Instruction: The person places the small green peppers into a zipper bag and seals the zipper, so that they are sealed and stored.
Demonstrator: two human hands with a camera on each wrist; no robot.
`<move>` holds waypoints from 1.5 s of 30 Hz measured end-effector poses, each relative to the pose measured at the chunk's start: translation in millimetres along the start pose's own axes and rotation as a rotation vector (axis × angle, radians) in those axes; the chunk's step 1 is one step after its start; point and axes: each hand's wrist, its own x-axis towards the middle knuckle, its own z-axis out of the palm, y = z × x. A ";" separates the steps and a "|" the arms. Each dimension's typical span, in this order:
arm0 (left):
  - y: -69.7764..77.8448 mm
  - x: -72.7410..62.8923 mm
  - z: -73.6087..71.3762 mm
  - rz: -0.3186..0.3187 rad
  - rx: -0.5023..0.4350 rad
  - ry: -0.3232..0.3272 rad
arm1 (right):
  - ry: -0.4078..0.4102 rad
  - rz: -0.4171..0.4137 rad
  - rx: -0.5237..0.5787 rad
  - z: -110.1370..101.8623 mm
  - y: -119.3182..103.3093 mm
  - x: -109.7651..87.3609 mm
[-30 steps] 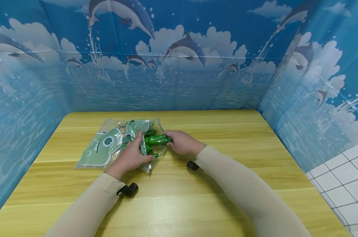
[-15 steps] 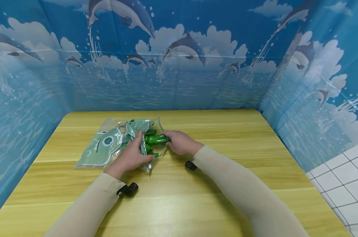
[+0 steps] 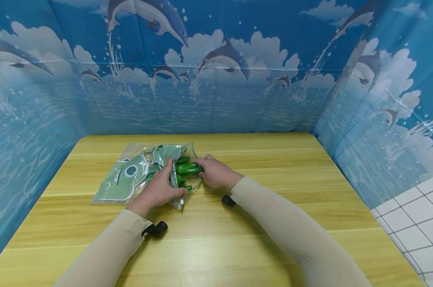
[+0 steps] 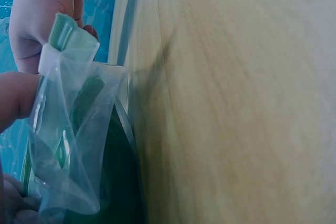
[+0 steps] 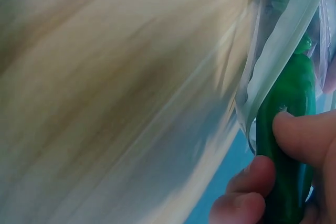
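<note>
A clear zip bag [image 3: 121, 179] printed with a green cartoon face lies on the left of the table, its mouth towards the right. My left hand [image 3: 158, 192] holds the bag near its mouth, thumb and forefinger spread apart along the edge. Between the thumb and fingers of my right hand [image 3: 219, 174] is a glossy green pepper [image 3: 189, 169], pointing into the mouth. The right wrist view shows the pepper [image 5: 291, 90] partly behind the pale zip strip [image 5: 281, 45]. Several more green pieces show inside the bag; their kind is partly hidden by the plastic.
The wooden table [image 3: 273, 159] reaches back to a blue dolphin-print curtain [image 3: 216, 103], which also stands at both sides. White floor tiles [image 3: 417, 223] show at the right. Black devices are strapped at both wrists.
My right hand has moved slightly left with the pepper, which now sits a little further into the bag's mouth. The left hand and the bag have stayed nearly still.
</note>
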 end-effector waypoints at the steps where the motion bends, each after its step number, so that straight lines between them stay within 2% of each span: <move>1: 0.1 -0.4 0.0 0.000 -0.004 0.000 | 0.000 0.001 0.006 0.1 -0.4 -0.1; 9: -0.7 -0.8 0.4 0.000 -0.008 -0.008 | -0.009 -0.059 -0.032 0.4 -6.0 -2.9; 20: 0.3 -2.6 0.6 -0.008 -0.002 -0.005 | 0.020 -0.070 -0.083 1.7 -6.9 -3.2; 27: 0.4 -3.3 2.9 -0.012 -0.010 -0.004 | 0.031 -0.041 -0.051 0.4 -5.5 -1.4; 34: -0.1 -3.4 3.2 -0.009 -0.008 0.001 | 0.028 -0.075 -0.047 2.1 -4.4 1.5; 38: -0.4 -3.9 2.9 0.000 -0.003 0.003 | 0.005 -0.092 -0.045 3.7 -5.0 3.9; 45: -0.2 -4.9 3.7 0.011 -0.014 0.001 | -0.057 -0.062 -0.064 4.4 -10.8 7.9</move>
